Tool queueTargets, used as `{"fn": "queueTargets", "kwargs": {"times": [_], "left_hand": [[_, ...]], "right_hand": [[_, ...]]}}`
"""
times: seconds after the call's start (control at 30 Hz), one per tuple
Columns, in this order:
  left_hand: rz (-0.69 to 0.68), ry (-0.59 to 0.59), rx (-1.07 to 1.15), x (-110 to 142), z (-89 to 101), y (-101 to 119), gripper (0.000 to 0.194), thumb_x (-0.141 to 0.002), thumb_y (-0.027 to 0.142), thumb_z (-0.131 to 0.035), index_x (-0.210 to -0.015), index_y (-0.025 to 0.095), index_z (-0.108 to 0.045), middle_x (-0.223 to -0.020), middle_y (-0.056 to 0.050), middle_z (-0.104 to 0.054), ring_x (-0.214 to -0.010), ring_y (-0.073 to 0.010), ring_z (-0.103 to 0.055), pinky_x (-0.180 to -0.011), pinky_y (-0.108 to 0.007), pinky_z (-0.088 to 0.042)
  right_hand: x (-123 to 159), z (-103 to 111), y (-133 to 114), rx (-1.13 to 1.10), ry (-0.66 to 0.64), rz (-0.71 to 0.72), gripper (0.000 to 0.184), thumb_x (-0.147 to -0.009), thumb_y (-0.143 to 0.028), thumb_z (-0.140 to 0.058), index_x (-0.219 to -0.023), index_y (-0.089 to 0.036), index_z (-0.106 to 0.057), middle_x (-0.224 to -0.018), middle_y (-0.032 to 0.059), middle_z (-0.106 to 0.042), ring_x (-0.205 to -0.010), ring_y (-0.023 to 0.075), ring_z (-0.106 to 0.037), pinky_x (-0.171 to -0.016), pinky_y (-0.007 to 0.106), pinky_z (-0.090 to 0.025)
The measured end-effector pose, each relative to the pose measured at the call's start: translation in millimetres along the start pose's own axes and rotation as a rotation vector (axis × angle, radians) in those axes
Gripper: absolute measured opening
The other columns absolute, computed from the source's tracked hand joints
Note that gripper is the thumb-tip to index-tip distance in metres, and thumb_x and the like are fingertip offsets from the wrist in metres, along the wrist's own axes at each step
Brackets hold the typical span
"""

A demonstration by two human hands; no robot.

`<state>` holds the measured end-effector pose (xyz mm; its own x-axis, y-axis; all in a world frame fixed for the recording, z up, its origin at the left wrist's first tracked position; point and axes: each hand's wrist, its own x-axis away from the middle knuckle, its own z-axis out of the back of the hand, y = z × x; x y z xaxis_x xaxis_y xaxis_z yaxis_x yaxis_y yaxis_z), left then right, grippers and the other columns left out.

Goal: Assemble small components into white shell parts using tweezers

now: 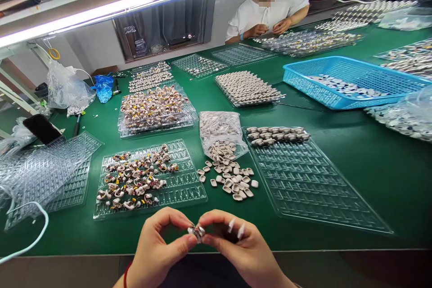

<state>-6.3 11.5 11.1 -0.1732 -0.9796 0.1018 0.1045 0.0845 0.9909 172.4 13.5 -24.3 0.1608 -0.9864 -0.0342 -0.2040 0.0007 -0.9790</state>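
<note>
The work in hand looks like close two-handed fitting or adjusting of one small shiny part (196, 232), which sits between the fingertips of both hands, in front of the near edge of the green table (114, 236). The left hand (158, 243) pinches it from one side between thumb and forefinger, and the right hand (246, 252) meets it from the other with the same narrow pinch; the fingers cover so much of it that its exact make-up, and whether it is one piece or two pressed together, cannot be told. Two small pale pieces (236, 228) show at the curled fingers of the right hand, apparently tucked there, though how firmly they are held is unclear. The next move seems to call for fine thumb pressure and steady alignment, with care not to let those tucked pieces slip. Both wrists come in low from the near side, a red cord (127, 273) around the left one; each thumb and forefinger forms a rounded arch, and the two arches come together at the part. Beyond the hands, the left tray (185, 195) bears curved pieces (135, 177) in rows, the loose beige shells (234, 184) spill from a clear bag (219, 126) in the middle, and the right tray (313, 189) has filled rows (276, 136) only along its far end.
</note>
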Motion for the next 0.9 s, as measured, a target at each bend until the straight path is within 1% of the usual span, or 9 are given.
{"fn": "queueTargets", "kwargs": {"times": [0.07,0.17,0.23,0.37,0.47,0.57,0.73,0.8,0.9], "left_hand": [[-0.048,0.016,-0.073,1.4,-2.0,2.8,0.013,-0.073,0.028,-0.077,-0.074,0.017,-0.070,-0.080,-0.007,-0.072,-0.077,-0.0212,-0.065,-0.074,-0.031,-0.050],[-0.108,0.029,-0.133,2.6,-4.6,6.8,0.007,-0.072,0.022,-0.076,-0.073,0.018,-0.070,-0.079,-0.007,-0.073,-0.076,-0.0212,-0.066,-0.072,-0.031,-0.052],[-0.152,0.037,-0.165,2.9,-5.2,9.1,0.004,-0.072,0.018,-0.075,-0.073,0.018,-0.071,-0.079,-0.007,-0.073,-0.075,-0.0208,-0.067,-0.071,-0.030,-0.053],[-0.232,0.035,-0.231,3.5,-4.1,11.4,0.006,-0.073,0.016,-0.075,-0.077,0.020,-0.076,-0.080,-0.007,-0.073,-0.073,-0.0201,-0.069,-0.070,-0.029,-0.055],[-0.278,0.044,-0.269,4.5,-2.9,10.4,0.008,-0.075,0.016,-0.075,-0.080,0.021,-0.078,-0.081,-0.007,-0.073,-0.074,-0.0199,-0.069,-0.069,-0.029,-0.056],[-0.314,0.056,-0.297,5.3,-2.6,8.7,0.008,-0.076,0.018,-0.075,-0.082,0.022,-0.078,-0.082,-0.007,-0.072,-0.074,-0.0196,-0.069,-0.069,-0.029,-0.057],[-0.410,0.047,-0.347,6.1,-2.6,6.6,0.012,-0.077,0.017,-0.074,-0.087,0.023,-0.078,-0.082,-0.006,-0.071,-0.077,-0.0196,-0.068,-0.070,-0.029,-0.057],[-0.462,0.054,-0.358,6.6,-2.3,5.1,0.016,-0.078,0.015,-0.074,-0.091,0.024,-0.077,-0.084,-0.006,-0.072,-0.080,-0.0196,-0.066,-0.071,-0.030,-0.056],[-0.530,0.065,-0.397,7.7,-1.4,2.7,0.020,-0.079,0.014,-0.073,-0.095,0.026,-0.075,-0.085,-0.005,-0.072,-0.084,-0.0202,-0.064,-0.076,-0.032,-0.055]], "right_hand": [[3.0,-3.5,4.7,-0.015,0.056,0.035,0.015,-0.071,-0.033,-0.080,-0.076,-0.020,-0.073,-0.069,0.0029,-0.072,-0.059,0.0174,-0.067,-0.055,0.025,-0.058],[5.5,-7.6,7.3,-0.030,0.071,0.120,0.007,-0.074,-0.026,-0.079,-0.076,-0.022,-0.074,-0.071,0.0032,-0.073,-0.063,0.0187,-0.070,-0.057,0.025,-0.059],[5.9,-9.0,7.1,-0.051,0.083,0.185,0.005,-0.075,-0.021,-0.078,-0.077,-0.023,-0.074,-0.070,0.0024,-0.073,-0.062,0.0181,-0.070,-0.056,0.024,-0.059],[6.2,-8.4,5.5,-0.035,0.066,0.269,0.017,-0.076,-0.011,-0.075,-0.082,-0.027,-0.075,-0.073,0.0012,-0.075,-0.063,0.0177,-0.070,-0.056,0.024,-0.060],[7.4,-6.5,3.0,0.034,0.039,0.326,0.028,-0.076,-0.004,-0.072,-0.088,-0.029,-0.076,-0.077,0.0010,-0.076,-0.067,0.0184,-0.072,-0.058,0.024,-0.061],[8.5,-5.3,-1.7,0.122,0.007,0.384,0.034,-0.077,-0.001,-0.069,-0.095,-0.030,-0.076,-0.081,0.0017,-0.077,-0.070,0.0191,-0.073,-0.062,0.025,-0.061],[9.1,-6.2,-7.7,0.173,0.027,0.401,0.035,-0.077,-0.001,-0.069,-0.096,-0.030,-0.076,-0.081,0.0012,-0.077,-0.070,0.0185,-0.073,-0.063,0.023,-0.061],[10.0,-6.3,-6.9,0.170,0.039,0.404,0.034,-0.078,-0.002,-0.068,-0.095,-0.030,-0.076,-0.081,0.0015,-0.077,-0.070,0.0190,-0.073,-0.063,0.024,-0.061],[12.6,-5.7,-2.9,0.188,0.021,0.392,0.033,-0.079,-0.002,-0.068,-0.096,-0.029,-0.075,-0.082,0.0021,-0.077,-0.071,0.0196,-0.073,-0.063,0.025,-0.061]]}}
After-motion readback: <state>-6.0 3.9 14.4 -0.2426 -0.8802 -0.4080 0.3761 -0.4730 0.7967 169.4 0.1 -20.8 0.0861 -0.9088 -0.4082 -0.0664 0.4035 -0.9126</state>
